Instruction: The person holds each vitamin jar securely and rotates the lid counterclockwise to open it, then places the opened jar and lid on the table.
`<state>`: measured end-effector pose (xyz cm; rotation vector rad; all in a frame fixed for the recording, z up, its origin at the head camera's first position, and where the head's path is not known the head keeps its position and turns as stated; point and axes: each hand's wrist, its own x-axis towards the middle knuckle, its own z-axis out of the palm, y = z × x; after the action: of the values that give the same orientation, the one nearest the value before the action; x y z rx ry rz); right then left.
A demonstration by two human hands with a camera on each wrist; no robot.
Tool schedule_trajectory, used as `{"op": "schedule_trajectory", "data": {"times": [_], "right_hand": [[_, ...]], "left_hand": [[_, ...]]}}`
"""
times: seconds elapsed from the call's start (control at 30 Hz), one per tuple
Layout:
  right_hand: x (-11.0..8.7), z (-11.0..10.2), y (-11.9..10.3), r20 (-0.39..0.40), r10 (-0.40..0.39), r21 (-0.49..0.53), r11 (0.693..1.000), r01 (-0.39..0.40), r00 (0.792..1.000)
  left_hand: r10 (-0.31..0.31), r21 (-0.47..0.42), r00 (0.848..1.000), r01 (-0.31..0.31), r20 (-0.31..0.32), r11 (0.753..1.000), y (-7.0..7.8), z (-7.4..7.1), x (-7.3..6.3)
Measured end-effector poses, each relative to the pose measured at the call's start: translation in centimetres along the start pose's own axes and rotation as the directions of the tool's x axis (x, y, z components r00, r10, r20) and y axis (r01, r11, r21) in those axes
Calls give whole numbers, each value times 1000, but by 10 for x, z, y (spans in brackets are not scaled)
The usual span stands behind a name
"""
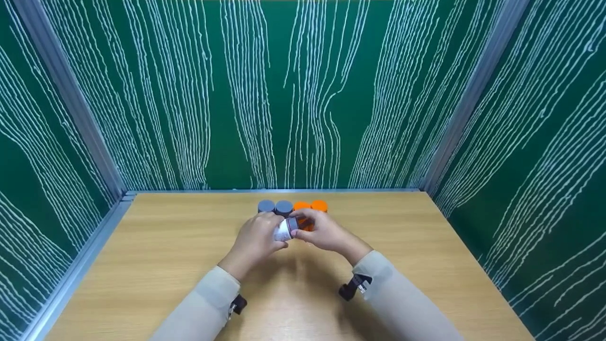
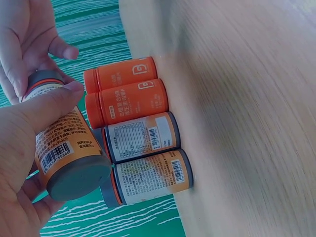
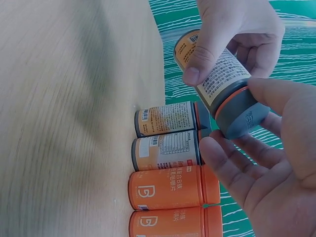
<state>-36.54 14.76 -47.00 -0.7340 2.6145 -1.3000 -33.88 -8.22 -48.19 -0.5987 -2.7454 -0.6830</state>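
Left hand [image 1: 255, 234] clamped round tilted bottle [image 3: 224, 76]; right hand [image 1: 326, 232] grip round grey cap [image 3: 239, 118], near bottle row [image 2: 131, 101]. Likely cap-handling step; next move calls for steady hold.

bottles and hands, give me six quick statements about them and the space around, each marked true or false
1. The left hand holds a bottle. True.
2. The orange bottles lie on their sides. False: they stand upright.
3. The held bottle's cap is white. False: it is grey.
4. Two grey-capped bottles stand beside the orange ones. True.
5. The right hand lies flat on the table. False: its fingers are at the held bottle's cap.
6. The back wall is green with white lines. True.
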Motion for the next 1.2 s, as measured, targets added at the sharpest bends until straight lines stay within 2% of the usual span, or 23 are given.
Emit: {"op": "schedule_trajectory", "data": {"times": [0.37, 0.57, 0.73, 0.83, 1.07, 1.2], "right_hand": [[-3, -2, 2, 26, -85, 14, 996, 85, 996], [-2, -2, 1, -1, -26, 38, 999, 26, 1000], [4, 2, -2, -67, 112, 66, 992, -107, 991], [7, 4, -6, -74, 167, 76, 984, -162, 983], [8, 6, -9, -45, 171, 86, 982, -167, 984], [7, 6, -9, -44, 134, 89, 988, -130, 990]], "left_hand": [[-31, -42, 999, 32, 20, 999, 2, 0, -2], [13, -15, 1000, -13, -5, 1000, 0, 2, -2], [44, 11, 999, -43, -26, 999, -2, 2, -1], [46, 22, 998, -45, -32, 999, -3, 0, -1], [22, 14, 1000, -21, -18, 1000, 0, -2, -2], [23, 20, 1000, -23, -20, 1000, 0, -3, -2]]}}
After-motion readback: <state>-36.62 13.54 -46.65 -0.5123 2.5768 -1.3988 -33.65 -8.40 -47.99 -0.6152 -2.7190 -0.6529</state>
